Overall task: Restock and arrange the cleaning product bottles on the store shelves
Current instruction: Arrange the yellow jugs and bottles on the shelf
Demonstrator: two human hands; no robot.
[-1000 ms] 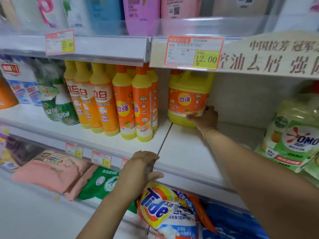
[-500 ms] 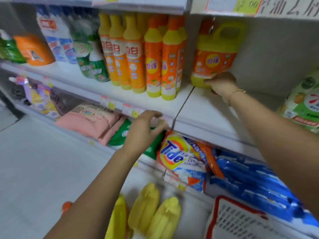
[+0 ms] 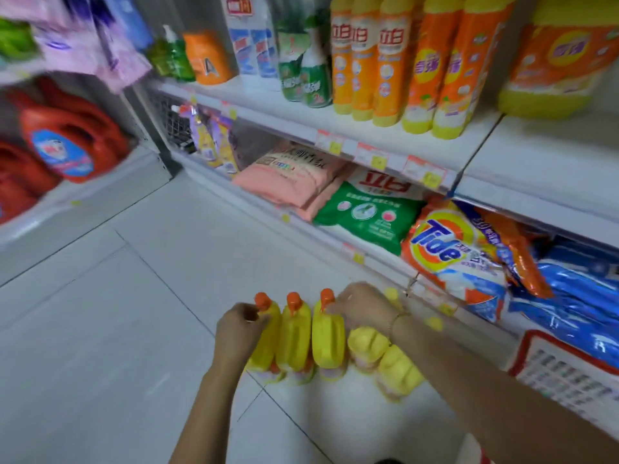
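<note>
Five yellow plastic jugs [image 3: 328, 333] stand upright in a tight row on the floor at the lower centre of the frame, seen from above with their sides touching. The three on the left have orange caps. The leftmost jug [image 3: 272, 343] has the fingers of the left hand [image 3: 239, 326] curled at its neck. The right hand [image 3: 361, 306] covers the top of the fourth jug [image 3: 366, 346]. At the upper right, tall orange-and-yellow bottles [image 3: 392, 61] stand packed side by side on a shelf. A large yellow jug with an orange label [image 3: 562, 61] stands just right of them.
</note>
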